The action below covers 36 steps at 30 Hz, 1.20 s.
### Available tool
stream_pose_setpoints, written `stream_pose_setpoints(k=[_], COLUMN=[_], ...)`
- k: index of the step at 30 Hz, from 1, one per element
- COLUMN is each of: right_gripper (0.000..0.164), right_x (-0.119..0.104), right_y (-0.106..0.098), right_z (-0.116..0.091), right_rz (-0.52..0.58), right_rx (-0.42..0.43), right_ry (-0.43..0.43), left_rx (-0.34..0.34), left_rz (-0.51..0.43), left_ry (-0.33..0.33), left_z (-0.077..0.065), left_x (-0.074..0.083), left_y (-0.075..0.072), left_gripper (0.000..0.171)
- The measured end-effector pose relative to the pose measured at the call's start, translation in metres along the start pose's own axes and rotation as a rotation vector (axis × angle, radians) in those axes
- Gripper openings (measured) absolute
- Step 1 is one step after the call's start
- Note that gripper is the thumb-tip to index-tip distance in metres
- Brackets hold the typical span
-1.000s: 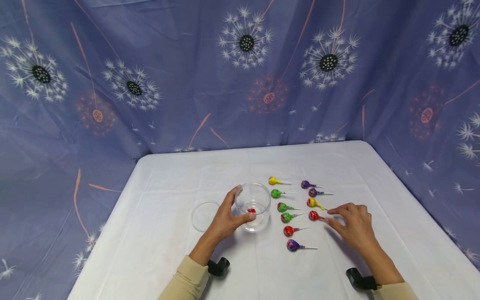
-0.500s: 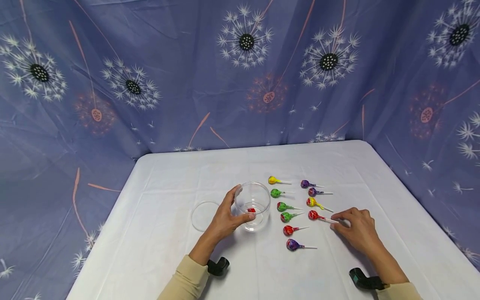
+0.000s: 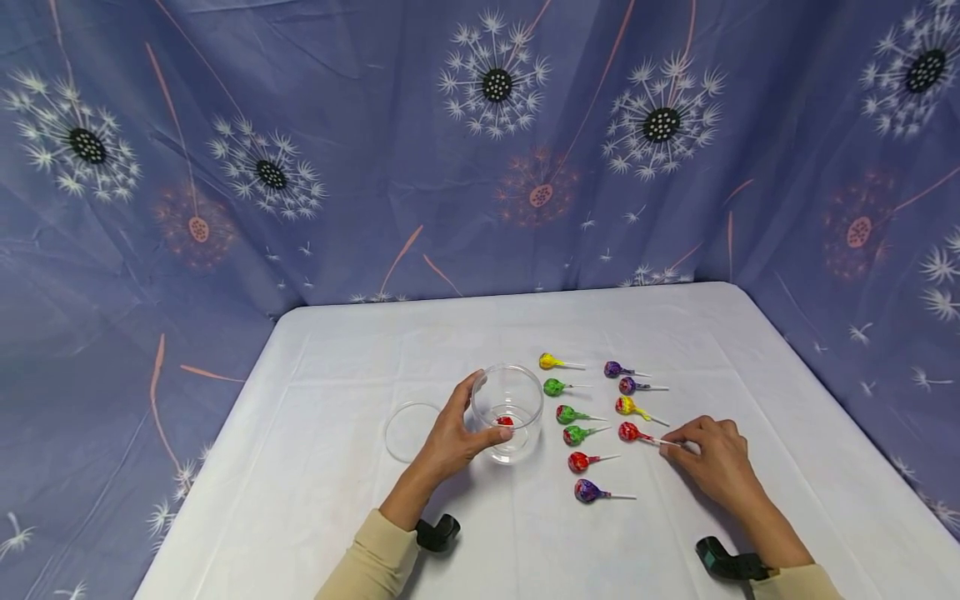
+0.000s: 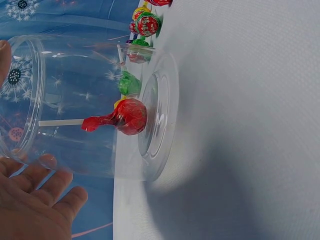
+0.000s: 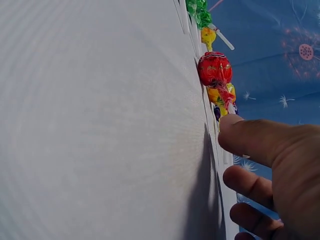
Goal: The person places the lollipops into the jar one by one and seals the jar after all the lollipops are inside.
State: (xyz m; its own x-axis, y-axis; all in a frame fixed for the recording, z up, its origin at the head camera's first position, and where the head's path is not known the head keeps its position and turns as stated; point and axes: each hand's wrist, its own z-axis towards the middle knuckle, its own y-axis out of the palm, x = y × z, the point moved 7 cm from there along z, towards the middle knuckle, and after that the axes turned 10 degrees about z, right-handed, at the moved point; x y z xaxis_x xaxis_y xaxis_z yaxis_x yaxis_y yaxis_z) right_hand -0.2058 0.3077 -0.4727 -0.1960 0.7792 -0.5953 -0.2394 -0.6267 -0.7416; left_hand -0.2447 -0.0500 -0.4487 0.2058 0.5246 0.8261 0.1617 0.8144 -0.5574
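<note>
My left hand [image 3: 452, 437] holds a clear plastic jar [image 3: 527, 408] around its side, thumb at the front. The jar stands upright and uncapped on the white table. One red-wrapped lollipop [image 4: 131, 116] is inside, its head at the bottom and its stick pointing up toward the rim. To the right, my right hand [image 3: 712, 458] pinches the stick end of another red lollipop [image 3: 628, 432] between thumb and index finger. In the right wrist view that lollipop's red head [image 5: 215, 69] appears beyond the thumb, low by the tabletop.
A round clear lid [image 3: 387, 437] lies left of the jar. Between the hands, lollipops form two rough columns: yellow [image 3: 548, 361], green [image 3: 573, 435], red [image 3: 577, 462] and purple [image 3: 587, 491] nearer the jar; purple [image 3: 612, 369] and yellow [image 3: 624, 406] farther right.
My right hand has shifted slightly right and toward me, along the red lollipop's stick to its end. The left hand and jar stay in place.
</note>
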Motion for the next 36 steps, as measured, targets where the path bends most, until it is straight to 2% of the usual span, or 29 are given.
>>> stream_pose_setpoints(k=[3, 10, 23, 29, 36], right_gripper=[0.009, 0.011, 0.01, 0.008, 0.008], right_x=[-0.003, -0.021, -0.054, -0.078, -0.121], right_y=[-0.001, -0.006, -0.008, -0.011, -0.015], right_z=[0.001, 0.008, 0.027, 0.038, 0.055], right_rz=[0.002, 0.051, 0.121, 0.161, 0.229], right_rx=[0.013, 0.087, 0.127, 0.144, 0.158], right_ry=[-0.006, -0.08, -0.103, -0.119, -0.203], left_rx=[0.0, -0.002, -0.004, -0.006, -0.004], left_rz=[0.0, 0.0, -0.008, -0.01, 0.001], left_ry=[0.003, 0.006, 0.008, 0.021, 0.006], left_z=[0.0, 0.0, -0.001, -0.001, -0.001], left_x=[0.0, 0.0, 0.001, 0.002, 0.001], left_y=[0.0, -0.001, -0.001, -0.001, -0.001], left_gripper=[0.094, 0.094, 0.093, 0.093, 0.093])
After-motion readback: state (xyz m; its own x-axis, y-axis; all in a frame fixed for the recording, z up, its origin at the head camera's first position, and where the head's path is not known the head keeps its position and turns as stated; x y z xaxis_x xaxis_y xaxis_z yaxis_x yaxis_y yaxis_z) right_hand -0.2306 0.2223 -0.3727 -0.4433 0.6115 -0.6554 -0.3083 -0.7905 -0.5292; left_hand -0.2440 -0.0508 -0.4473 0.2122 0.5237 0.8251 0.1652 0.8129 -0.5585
